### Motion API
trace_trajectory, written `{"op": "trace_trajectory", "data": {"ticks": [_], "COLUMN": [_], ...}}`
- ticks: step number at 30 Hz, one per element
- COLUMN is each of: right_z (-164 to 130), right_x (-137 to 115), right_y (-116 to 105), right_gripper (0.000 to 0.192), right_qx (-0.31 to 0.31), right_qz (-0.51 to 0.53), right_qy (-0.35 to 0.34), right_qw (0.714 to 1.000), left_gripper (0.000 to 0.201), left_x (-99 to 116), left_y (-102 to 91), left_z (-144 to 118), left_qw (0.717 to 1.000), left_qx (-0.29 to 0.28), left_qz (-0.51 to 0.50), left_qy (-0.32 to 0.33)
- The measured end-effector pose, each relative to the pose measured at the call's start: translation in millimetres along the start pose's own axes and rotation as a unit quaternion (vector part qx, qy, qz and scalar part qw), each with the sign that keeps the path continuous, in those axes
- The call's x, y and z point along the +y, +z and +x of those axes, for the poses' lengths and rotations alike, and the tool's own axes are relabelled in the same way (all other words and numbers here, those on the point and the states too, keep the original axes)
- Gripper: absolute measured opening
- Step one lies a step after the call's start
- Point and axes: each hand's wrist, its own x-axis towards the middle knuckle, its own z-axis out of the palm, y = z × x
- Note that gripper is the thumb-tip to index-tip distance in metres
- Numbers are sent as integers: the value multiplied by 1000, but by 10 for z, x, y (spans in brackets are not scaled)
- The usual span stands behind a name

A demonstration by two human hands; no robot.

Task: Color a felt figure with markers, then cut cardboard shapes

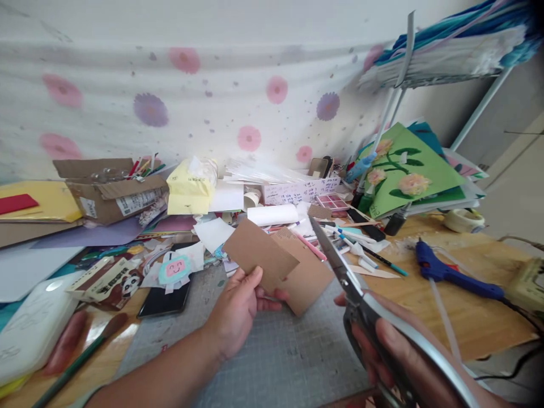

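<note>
Cardboard (pixel 280 265), brown and folded into two overlapping flaps, is held above the grey cutting mat (pixel 276 351) near the middle of the bench (pixel 467 306). It is pinched at its lower left edge by the left hand (pixel 238 309), thumb on top and fingers (pixel 278 296) clamped beneath. Its long axis runs from upper left to lower right. The right hand (pixel 395 351) is closed through the handles of the scissors (pixel 340 266), whose blades are seen nearly together, pointing up and left, the tip just beside the cardboard's right edge. The piece thus lies left of the blades, with the left hand nearer. An open cardboard box (pixel 113 192) at the rear left is noted, holding pens and scraps. A blue glue gun (pixel 450 275) lies well apart to the right
</note>
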Motion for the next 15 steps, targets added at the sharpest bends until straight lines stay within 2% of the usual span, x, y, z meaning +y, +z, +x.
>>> {"op": "trace_trajectory", "data": {"ticks": [2, 4, 7, 11, 15], "right_z": [86, 179, 261, 249, 229], "right_x": [-89, -119, -95, -29, 86], "right_y": [-119, -294, -537, -638, -588], "right_gripper": [59, 54, 46, 48, 42], "right_qx": [18, 44, 64, 41, 32], "right_qz": [-28, -123, -262, -277, -233], "right_qy": [-25, -25, -7, 17, 30], "right_qw": [999, 991, 963, 960, 971], "left_gripper": [32, 38, 39, 26, 25], "left_x": [27, 42, 132, 364, 514], "left_y": [-20, -74, -211, -353, -326], "left_z": [42, 97, 256, 560, 781], "left_qw": [998, 994, 980, 951, 912], "left_qx": [32, 63, 103, 70, 22], "left_qz": [45, 84, 167, 302, 409], "left_qy": [1, 8, 29, -7, -32]}}
